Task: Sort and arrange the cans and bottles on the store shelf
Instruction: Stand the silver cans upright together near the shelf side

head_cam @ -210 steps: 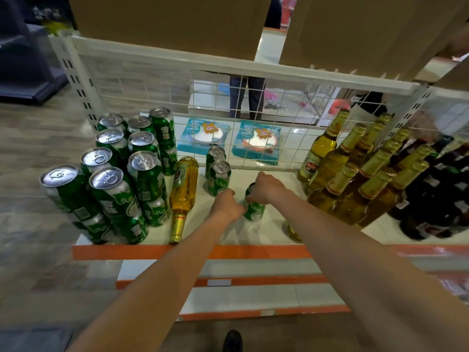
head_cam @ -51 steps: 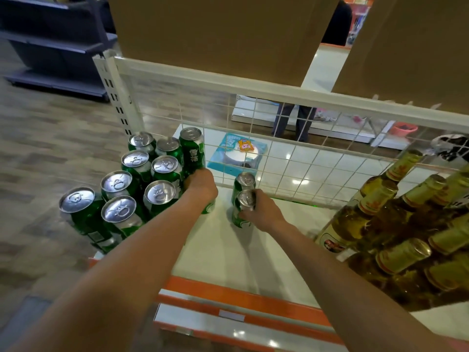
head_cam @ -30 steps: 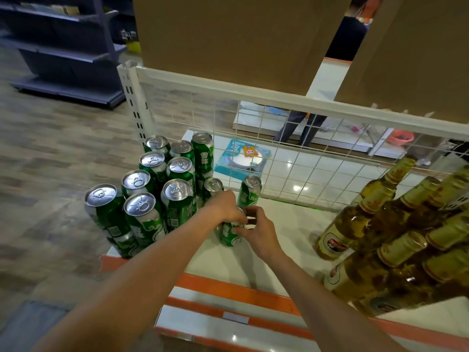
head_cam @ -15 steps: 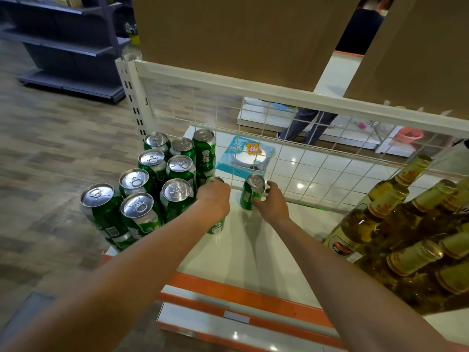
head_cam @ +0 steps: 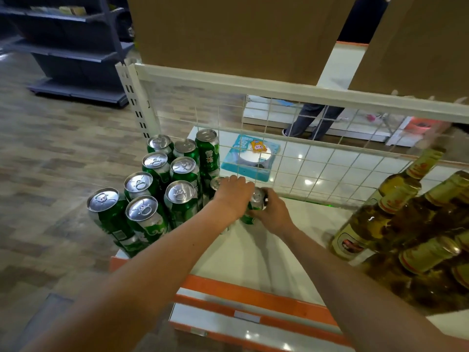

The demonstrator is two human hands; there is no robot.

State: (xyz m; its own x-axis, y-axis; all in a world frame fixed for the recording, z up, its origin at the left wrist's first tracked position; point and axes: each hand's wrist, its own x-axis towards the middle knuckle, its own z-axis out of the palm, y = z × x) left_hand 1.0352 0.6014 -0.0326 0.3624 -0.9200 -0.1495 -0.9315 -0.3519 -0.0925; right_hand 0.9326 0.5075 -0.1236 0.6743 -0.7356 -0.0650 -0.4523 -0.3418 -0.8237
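Left of your left hand (head_cam: 234, 196), the stack (head_cam: 180, 193) of tall cans looks two high. They are thin aluminium cylinders with glossy green print and bright dished lids with pull tabs. The walls dent easily and the top tier only sits on the rims below, so don't nudge it as you close in.

Your left hand lies knuckles-up with its fingers curled down over a short can (head_cam: 217, 182), whose silver rim peeks out just left of the knuckles. Whether the fingers actually clamp it cannot be told from here. Close against that hand on its right, your right hand (head_cam: 272, 215) wraps thumb and fingers round a second can (head_cam: 256, 199). That can is upright, and it is either on the shelf (head_cam: 266, 250) or just above it.

The step looks like tucking these two cans in beside the stack. Set each one flat on the smooth white shelf, then slide it rather than drop it, since slick metal moves easily on slick board. Hold the wall low and lightly, and bring the cans flush against each other and the stack.

Beyond both hands the wire grid (head_cam: 317, 168) stops the row. Well right of your right hand the bottles (head_cam: 396, 224) crowd together, hard, heavy amber glass with gold foil necks. Keep your elbow off them.
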